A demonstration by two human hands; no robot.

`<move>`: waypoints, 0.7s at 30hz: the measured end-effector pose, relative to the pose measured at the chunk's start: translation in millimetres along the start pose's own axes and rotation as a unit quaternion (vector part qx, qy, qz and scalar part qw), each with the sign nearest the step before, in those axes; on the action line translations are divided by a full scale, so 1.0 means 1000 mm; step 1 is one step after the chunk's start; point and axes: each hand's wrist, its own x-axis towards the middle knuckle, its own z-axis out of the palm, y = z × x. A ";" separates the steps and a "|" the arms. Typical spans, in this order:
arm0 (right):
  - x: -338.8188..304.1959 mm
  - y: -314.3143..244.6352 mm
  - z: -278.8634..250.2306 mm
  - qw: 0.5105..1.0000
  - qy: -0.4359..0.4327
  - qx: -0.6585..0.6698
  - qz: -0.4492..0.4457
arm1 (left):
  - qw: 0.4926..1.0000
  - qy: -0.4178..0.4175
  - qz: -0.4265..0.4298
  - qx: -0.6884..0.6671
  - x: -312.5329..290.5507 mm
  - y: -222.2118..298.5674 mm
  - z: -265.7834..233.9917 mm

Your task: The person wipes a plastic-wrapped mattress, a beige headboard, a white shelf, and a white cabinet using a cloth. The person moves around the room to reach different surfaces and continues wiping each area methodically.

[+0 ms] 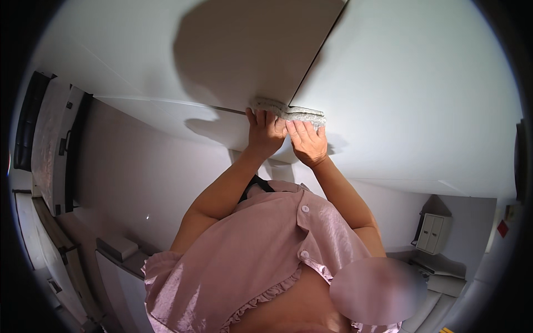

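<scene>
A folded grey fluffy cloth (305, 115) lies against a smooth white panelled surface (422, 111), right where its dark seams meet. My left hand (266, 133) grips the cloth's left part, with fingers curled at its near edge. Close beside it, my right hand (308, 145) has its fingers pressed together on the right part. Both arms reach forward from my body. The cloth hides the meeting point of the seams in part, and my thumbs are mostly hidden.
A large dark shadow falls across the left panel. Furniture with dark edges (69, 144) stands at far left. A small white two-door cabinet (433, 233) is at lower right, and a red diamond-shaped sign (503, 228) hangs beyond it.
</scene>
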 end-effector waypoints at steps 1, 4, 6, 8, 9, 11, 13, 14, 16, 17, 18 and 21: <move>0.000 -0.003 0.002 1.000 0.002 -0.006 0.001 | 1.000 -0.003 0.004 -0.001 -0.001 -0.003 0.000; -0.001 -0.007 0.007 1.000 0.020 0.015 0.010 | 1.000 -0.012 0.019 -0.008 -0.004 -0.009 0.000; -0.001 -0.006 0.007 0.999 0.022 0.025 0.011 | 1.000 -0.012 0.022 -0.016 -0.002 -0.012 -0.003; 0.014 -0.012 -0.001 1.000 0.007 0.018 0.010 | 0.999 -0.008 0.019 -0.030 0.006 -0.019 -0.012; 0.025 -0.014 -0.007 1.000 0.003 0.004 0.014 | 0.999 -0.006 0.007 -0.032 0.012 -0.021 -0.016; 0.053 -0.019 -0.017 0.999 0.027 -0.015 0.019 | 0.999 -0.004 -0.014 -0.035 0.031 -0.029 -0.028; 0.067 -0.022 -0.016 0.997 0.061 -0.046 0.032 | 1.000 0.006 -0.018 -0.024 0.049 -0.031 -0.041; 0.072 -0.022 -0.017 0.995 0.075 -0.055 0.039 | 1.000 0.012 -0.020 -0.017 0.057 -0.031 -0.047; 0.088 -0.022 -0.023 0.991 0.104 -0.075 0.049 | 1.000 0.009 -0.005 0.020 0.070 -0.035 -0.057; 0.096 -0.023 -0.025 0.988 0.109 -0.088 0.058 | 0.999 0.010 0.002 0.038 0.075 -0.039 -0.062; 0.102 -0.024 -0.027 0.988 0.109 -0.095 0.055 | 0.999 0.018 0.018 0.037 0.081 -0.042 -0.067; 0.129 -0.017 -0.038 0.986 0.123 -0.105 0.050 | 0.997 0.047 0.044 0.032 0.105 -0.049 -0.077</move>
